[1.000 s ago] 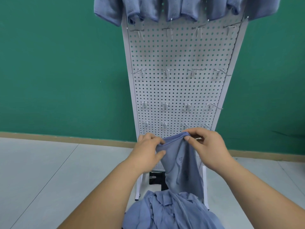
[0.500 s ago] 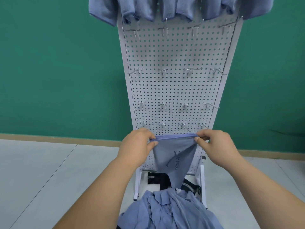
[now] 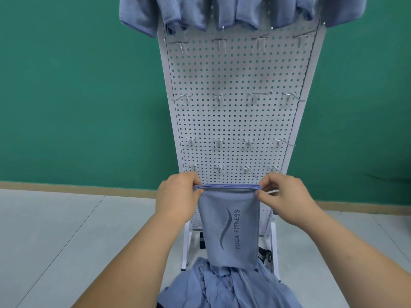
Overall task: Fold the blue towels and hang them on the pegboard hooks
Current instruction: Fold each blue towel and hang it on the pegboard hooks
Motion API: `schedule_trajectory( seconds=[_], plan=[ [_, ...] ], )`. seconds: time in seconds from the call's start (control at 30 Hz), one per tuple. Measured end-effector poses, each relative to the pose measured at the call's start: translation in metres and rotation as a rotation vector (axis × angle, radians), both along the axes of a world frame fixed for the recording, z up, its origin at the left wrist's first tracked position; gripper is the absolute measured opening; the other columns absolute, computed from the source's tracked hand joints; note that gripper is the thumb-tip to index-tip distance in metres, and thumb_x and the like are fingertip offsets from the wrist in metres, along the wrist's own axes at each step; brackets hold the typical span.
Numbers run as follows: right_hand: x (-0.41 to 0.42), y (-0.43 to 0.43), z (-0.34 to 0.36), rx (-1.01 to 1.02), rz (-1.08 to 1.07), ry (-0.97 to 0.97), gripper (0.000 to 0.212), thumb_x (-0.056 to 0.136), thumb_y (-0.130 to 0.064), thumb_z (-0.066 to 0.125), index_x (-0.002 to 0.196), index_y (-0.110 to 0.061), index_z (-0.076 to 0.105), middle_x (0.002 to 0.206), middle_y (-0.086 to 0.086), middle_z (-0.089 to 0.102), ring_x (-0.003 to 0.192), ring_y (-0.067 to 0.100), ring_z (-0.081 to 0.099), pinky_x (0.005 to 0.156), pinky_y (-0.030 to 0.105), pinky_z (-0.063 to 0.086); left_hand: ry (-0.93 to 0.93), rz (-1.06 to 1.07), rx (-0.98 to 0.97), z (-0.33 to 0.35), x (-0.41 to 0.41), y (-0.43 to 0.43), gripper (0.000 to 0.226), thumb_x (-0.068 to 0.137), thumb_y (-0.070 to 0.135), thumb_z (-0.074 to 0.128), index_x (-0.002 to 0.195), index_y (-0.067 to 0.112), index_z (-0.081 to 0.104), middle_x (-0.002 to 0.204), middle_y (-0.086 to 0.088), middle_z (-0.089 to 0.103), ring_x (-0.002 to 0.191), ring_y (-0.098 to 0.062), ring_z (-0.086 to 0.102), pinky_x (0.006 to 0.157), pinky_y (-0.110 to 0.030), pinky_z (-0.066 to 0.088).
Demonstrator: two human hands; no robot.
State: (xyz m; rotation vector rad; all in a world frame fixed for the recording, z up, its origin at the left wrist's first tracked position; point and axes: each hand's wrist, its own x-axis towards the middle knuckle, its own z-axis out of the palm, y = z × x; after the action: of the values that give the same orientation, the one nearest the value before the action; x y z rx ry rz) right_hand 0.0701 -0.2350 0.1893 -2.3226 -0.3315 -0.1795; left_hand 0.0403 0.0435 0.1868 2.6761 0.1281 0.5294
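Blue towels (image 3: 200,12) already drape the top of the pegboard (image 3: 235,121) from its left edge to its right, so that row looks done. Below them, four rows of hooks (image 3: 219,98) carry nothing yet. Nearer me, the left hand (image 3: 178,196) pinches the left corner of a folded towel (image 3: 229,230) at its doubled top edge. The towel hangs flat between the two hands, just in front of the lowest hooks, printed side towards us. The right hand (image 3: 287,196) pinches the right corner the same way. I'd say this one is folded and ready for a hook. Under it a rumpled pile (image 3: 226,287) of more blue cloth waits unfolded, so plenty is left.
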Motion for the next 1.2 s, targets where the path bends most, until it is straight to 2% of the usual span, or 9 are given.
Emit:
schedule_trajectory(
  seconds=[0.1, 0.23, 0.33, 0.5, 0.7, 0.83, 1.0, 1.1, 1.2],
  plan=[
    [-0.006, 0.013, -0.006, 0.036, 0.086, 0.002, 0.016, 0.093, -0.019, 0.073, 0.089, -0.029, 0.062, 0.084, -0.012, 0.071, 0.077, 0.000, 0.066, 0.072, 0.019, 0.049, 0.014, 0.039, 0.115, -0.002, -0.001, -0.004, 0.012, 0.086, 0.024, 0.067, 0.095, 0.028, 0.060, 0.098, 0.009, 0.062, 0.094, -0.022, 0.056, 0.079, -0.038, 0.049],
    [-0.015, 0.032, -0.010, 0.101, 0.158, -0.011, 0.017, 0.096, -0.019, 0.069, 0.092, -0.032, 0.059, 0.085, -0.011, 0.070, 0.077, 0.007, 0.066, 0.074, 0.024, 0.053, 0.118, -0.341, -0.226, -0.002, -0.007, -0.012, 0.044, 0.093, 0.037, 0.072, 0.135, 0.037, 0.056, 0.127, 0.023, 0.059, 0.120, -0.003, 0.055, 0.104, -0.029, 0.045],
    [-0.019, 0.042, -0.014, 0.112, 0.218, -0.019, 0.016, 0.096, -0.022, 0.068, 0.093, -0.034, 0.060, 0.087, -0.012, 0.071, 0.079, 0.009, 0.067, 0.076, 0.028, 0.054, 0.102, -0.471, -0.302, -0.004, -0.009, -0.022, 0.030, 0.095, 0.042, 0.073, 0.124, 0.043, 0.066, 0.109, 0.022, 0.070, 0.105, 0.002, 0.065, 0.098, -0.029, 0.054],
    [-0.014, 0.041, -0.021, 0.148, 0.237, 0.062, 0.017, 0.094, -0.030, 0.073, 0.103, -0.036, 0.061, 0.089, -0.012, 0.074, 0.081, 0.014, 0.068, 0.079, 0.033, 0.056, -0.009, -0.442, -0.242, -0.006, -0.005, -0.026, 0.005, 0.101, 0.033, 0.066, 0.106, 0.033, 0.069, 0.100, 0.017, 0.068, 0.096, -0.006, 0.063, 0.090, -0.039, 0.054],
    [-0.003, 0.032, -0.044, -0.193, 0.295, 0.165, 0.026, 0.080, -0.045, 0.080, 0.087, -0.027, 0.063, 0.080, -0.003, 0.068, 0.076, 0.017, 0.064, 0.076, 0.040, 0.057, -0.153, -0.394, -0.176, -0.001, -0.006, -0.024, 0.009, 0.108, 0.028, 0.052, 0.113, 0.026, 0.061, 0.109, 0.014, 0.060, 0.100, -0.013, 0.058, 0.092, -0.040, 0.050],
    [0.000, 0.030, -0.050, -0.228, 0.306, 0.207, 0.025, 0.077, -0.041, 0.086, 0.079, -0.024, 0.067, 0.076, -0.006, 0.070, 0.073, 0.013, 0.065, 0.072, 0.031, 0.055, -0.252, -0.366, -0.289, 0.007, -0.008, -0.020, 0.011, 0.108, 0.021, 0.053, 0.115, 0.024, 0.061, 0.109, 0.012, 0.062, 0.101, -0.012, 0.059, 0.092, -0.033, 0.049],
    [0.004, 0.021, -0.056, -0.303, 0.293, 0.235, 0.041, 0.073, -0.044, 0.087, 0.075, -0.027, 0.050, 0.070, -0.009, 0.059, 0.064, 0.012, 0.052, 0.064, 0.030, 0.047, -0.292, -0.284, -0.431, 0.011, -0.008, -0.008, 0.007, 0.108, 0.024, 0.054, 0.108, 0.027, 0.060, 0.100, 0.015, 0.066, 0.094, -0.004, 0.060, 0.083, -0.020, 0.047],
    [0.011, 0.010, -0.058, -0.342, 0.336, 0.300, 0.033, 0.067, -0.047, 0.085, 0.080, -0.033, 0.058, 0.075, -0.011, 0.068, 0.064, 0.008, 0.059, 0.066, 0.032, 0.052, -0.269, -0.187, -0.514, 0.008, -0.003, 0.002, 0.007, 0.107, 0.025, 0.055, 0.104, 0.027, 0.060, 0.095, 0.014, 0.067, 0.089, -0.003, 0.060, 0.076, -0.017, 0.045],
    [0.013, -0.001, -0.059, -0.454, 0.379, 0.402, 0.033, 0.069, -0.048, 0.080, 0.081, -0.020, 0.066, 0.074, -0.006, 0.069, 0.062, 0.011, 0.057, 0.064, 0.031, 0.049, -0.249, -0.052, -0.598, 0.002, 0.005, 0.018, 0.009, 0.107, 0.026, 0.053, 0.103, 0.023, 0.061, 0.094, 0.012, 0.067, 0.087, -0.004, 0.060, 0.074, -0.022, 0.044]
  ],
)
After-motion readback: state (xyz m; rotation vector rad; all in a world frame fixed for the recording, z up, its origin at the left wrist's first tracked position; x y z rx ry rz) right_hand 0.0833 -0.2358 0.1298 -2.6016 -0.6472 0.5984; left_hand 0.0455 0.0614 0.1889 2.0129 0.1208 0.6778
